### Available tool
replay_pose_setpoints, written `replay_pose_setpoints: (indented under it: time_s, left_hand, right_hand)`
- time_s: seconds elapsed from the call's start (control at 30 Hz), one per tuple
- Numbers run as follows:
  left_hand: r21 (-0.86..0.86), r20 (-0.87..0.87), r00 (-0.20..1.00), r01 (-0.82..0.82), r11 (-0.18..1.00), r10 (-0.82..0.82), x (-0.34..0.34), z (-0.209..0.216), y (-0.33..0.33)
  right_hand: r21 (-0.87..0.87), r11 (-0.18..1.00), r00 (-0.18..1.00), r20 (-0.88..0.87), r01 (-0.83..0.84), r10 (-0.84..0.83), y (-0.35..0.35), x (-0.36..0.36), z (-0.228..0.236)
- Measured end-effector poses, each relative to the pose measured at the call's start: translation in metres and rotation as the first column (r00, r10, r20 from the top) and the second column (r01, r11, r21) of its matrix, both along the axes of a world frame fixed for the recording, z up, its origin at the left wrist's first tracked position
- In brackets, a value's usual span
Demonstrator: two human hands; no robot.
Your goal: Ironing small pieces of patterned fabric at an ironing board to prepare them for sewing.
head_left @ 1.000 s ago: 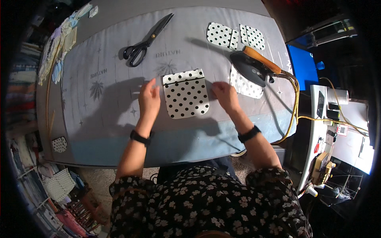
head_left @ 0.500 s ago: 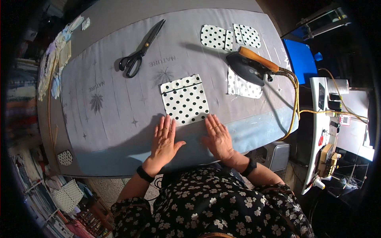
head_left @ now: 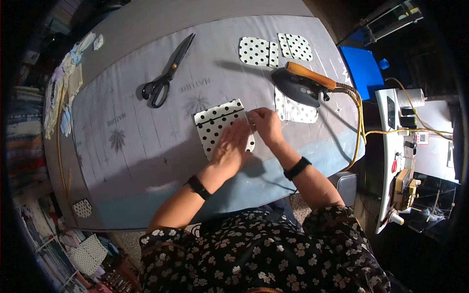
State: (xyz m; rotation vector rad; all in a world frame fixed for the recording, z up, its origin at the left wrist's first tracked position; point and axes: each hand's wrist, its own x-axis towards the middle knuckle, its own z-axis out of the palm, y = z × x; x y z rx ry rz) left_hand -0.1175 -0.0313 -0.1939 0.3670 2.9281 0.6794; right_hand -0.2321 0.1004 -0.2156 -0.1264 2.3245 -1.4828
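A white fabric piece with black polka dots [head_left: 207, 132], folded across its top, lies on the grey ironing cloth [head_left: 161, 132]. My left hand [head_left: 232, 146] rests flat over its lower right part, fingers stretched out and covering many dots. At the piece's right edge my right hand [head_left: 267, 125] is closed, thumb and forefinger pinched at the border; the fingertips hide just how much cloth they hold. Up to the right, an iron with a wooden handle [head_left: 300, 85] sits partly over another dotted piece [head_left: 296, 113]. Black-handled scissors [head_left: 168, 73] lie at the upper left.
Two more dotted pieces [head_left: 255, 51] [head_left: 296, 47] lie beyond the iron. The iron's yellow cord [head_left: 361, 132] runs off the right edge. A blue box [head_left: 361, 73] and a white machine table [head_left: 386, 161] stand at the right. Cloth scraps [head_left: 66, 83] hang at the far left.
Both hands have moved up from the piece's lower edge. The left now lies on the cloth; the right has gone from flat to pinched at the right edge. The view has shifted slightly.
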Motion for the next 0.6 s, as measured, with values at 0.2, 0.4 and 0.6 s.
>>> replay_pose_setpoints:
  time_s: [0.2, 0.4, 0.6]
  left_hand:
    - [-0.131, 0.028, 0.998, -0.045, 0.990, 0.049, -0.003, -0.009, 0.020]
    - [-0.124, -0.049, 0.965, -0.262, 0.957, 0.258, -0.015, -0.014, 0.010]
    - [-0.120, 0.013, 0.973, -0.228, 0.966, 0.231, -0.020, -0.026, 0.011]
  right_hand:
    - [0.201, 0.976, 0.985, 0.163, -0.082, 0.049, -0.022, -0.047, -0.006]
    - [0.372, 0.897, 0.969, 0.153, -0.239, 0.195, -0.026, -0.058, 0.012]
    - [0.417, 0.847, 0.943, 0.198, -0.329, 0.269, -0.032, -0.064, 0.014]
